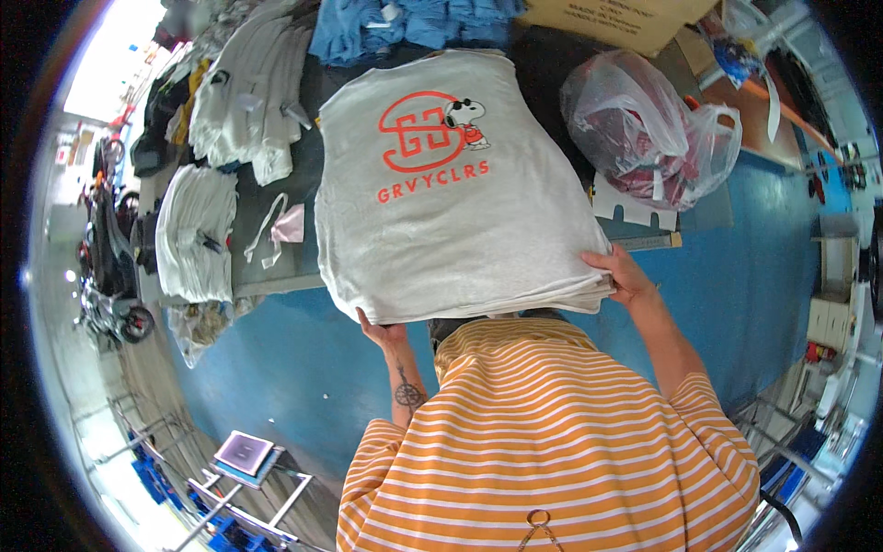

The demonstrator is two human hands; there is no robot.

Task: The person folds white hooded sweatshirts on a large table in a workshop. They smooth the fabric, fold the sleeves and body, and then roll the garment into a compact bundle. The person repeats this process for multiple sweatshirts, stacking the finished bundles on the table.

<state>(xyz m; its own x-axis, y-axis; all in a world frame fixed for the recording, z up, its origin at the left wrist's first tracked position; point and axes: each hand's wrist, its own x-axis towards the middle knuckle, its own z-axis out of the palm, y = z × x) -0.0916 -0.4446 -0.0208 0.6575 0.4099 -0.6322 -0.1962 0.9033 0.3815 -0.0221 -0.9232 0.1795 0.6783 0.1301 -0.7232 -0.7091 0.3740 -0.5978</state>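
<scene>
A stack of white printed shirts (460,239) lies flat on the table in front of me, with a red logo and a black-and-white cartoon dog on the top one. Its near edge hangs past the table's edge toward my body. My left hand (379,329) holds the near left corner, its fingers mostly hidden by the cloth. At the near right corner, my right hand (629,274) is closed on the layered edges, with part of the hand beneath them.
The dark table (280,272) carries folded white garments (195,235), more piled grey-white garments (253,101) and blue garments (414,23). A pink tag with a white ribbon (287,225) lies at left. Right are a clear plastic bag with dark red cloth (648,133) and a cardboard box (616,20).
</scene>
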